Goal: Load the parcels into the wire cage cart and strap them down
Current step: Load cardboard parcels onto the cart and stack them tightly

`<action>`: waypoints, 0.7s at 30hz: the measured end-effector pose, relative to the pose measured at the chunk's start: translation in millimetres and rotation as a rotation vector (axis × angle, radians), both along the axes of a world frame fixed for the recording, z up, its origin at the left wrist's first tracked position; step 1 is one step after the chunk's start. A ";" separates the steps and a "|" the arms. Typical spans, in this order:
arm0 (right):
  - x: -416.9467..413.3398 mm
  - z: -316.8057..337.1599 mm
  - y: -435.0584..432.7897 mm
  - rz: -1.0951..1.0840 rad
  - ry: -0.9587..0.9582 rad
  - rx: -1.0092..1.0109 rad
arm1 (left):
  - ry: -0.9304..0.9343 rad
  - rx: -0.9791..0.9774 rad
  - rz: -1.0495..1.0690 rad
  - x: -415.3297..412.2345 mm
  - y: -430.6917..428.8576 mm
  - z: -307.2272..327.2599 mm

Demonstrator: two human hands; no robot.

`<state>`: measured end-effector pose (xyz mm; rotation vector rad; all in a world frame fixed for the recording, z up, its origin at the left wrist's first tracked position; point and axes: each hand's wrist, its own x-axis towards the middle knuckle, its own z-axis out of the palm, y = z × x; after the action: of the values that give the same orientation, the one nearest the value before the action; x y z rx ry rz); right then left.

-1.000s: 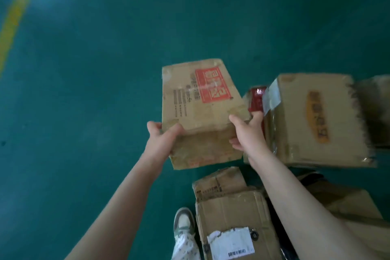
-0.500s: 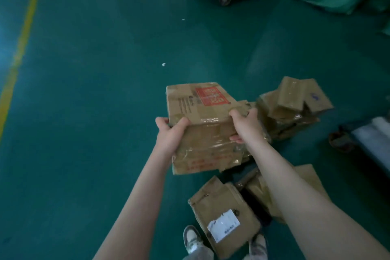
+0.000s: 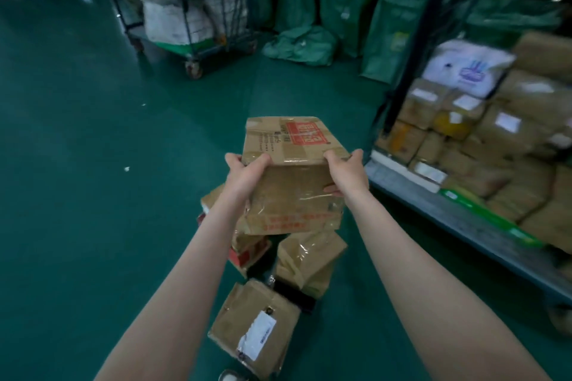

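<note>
I hold a taped brown cardboard parcel (image 3: 292, 176) with a red label on top, lifted above the floor at the centre of view. My left hand (image 3: 244, 175) grips its near left corner, thumb on top. My right hand (image 3: 346, 175) grips its near right corner, fingers curled round the side. To the right stands the wire cage cart (image 3: 439, 195), its grey deck stacked with several brown parcels (image 3: 501, 145) and a white bag. Several more parcels (image 3: 257, 328) lie on the green floor below my arms.
Another wheeled cage cart (image 3: 192, 28) full of white sacks stands at the back left. Green mail bags (image 3: 340, 6) line the far wall, one crumpled on the floor. A dark upright post (image 3: 411, 49) marks the right cart's near corner. Green floor stretches to the left.
I have raised the parcel and my view has swung up and right. The loaded cage cart and the back wall have come into sight. Both hands keep the same grip.
</note>
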<state>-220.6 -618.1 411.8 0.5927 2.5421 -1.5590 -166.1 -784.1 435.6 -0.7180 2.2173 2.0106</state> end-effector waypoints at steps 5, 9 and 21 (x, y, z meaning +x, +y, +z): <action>53.1 13.5 118.9 -0.179 0.043 0.005 | 0.003 0.060 -0.132 25.2 112.0 10.2; 95.3 19.3 199.3 -0.302 0.049 0.023 | -0.007 0.120 -0.247 47.7 192.5 13.4; 139.5 28.2 388.4 -0.664 0.039 0.072 | 0.027 0.119 -0.584 35.3 387.5 28.4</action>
<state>-81.0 -229.7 440.0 1.5503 2.5766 -1.6427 -130.8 -396.5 464.0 -0.0136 1.9816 1.8241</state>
